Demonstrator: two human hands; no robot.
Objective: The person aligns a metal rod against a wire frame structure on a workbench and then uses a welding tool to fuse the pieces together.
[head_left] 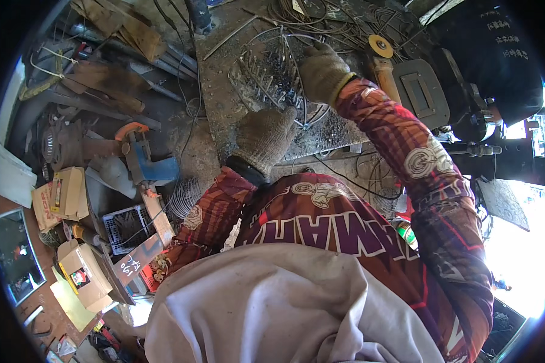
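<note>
A round frame of thin metal wire (284,37) with bent rods stands on the dark worktable. My right hand (326,74), in a knitted work glove, has its fingers closed on the ring at the frame's far right. On the near side, my left hand (261,138), gloved alike, is closed with its fingertips at the frame's near left edge. The glove hides exactly what these fingers grip. Short metal rods (255,75) show inside and beside the ring, left of my right hand.
Coils of wire (345,24) lie at the table's far side. An angle grinder with a yellow disc (380,46) and a welding mask (422,91) are at right. A blue vise (151,162), a crate (126,228) and cardboard boxes (83,275) stand left. A cable hangs near the table's left edge.
</note>
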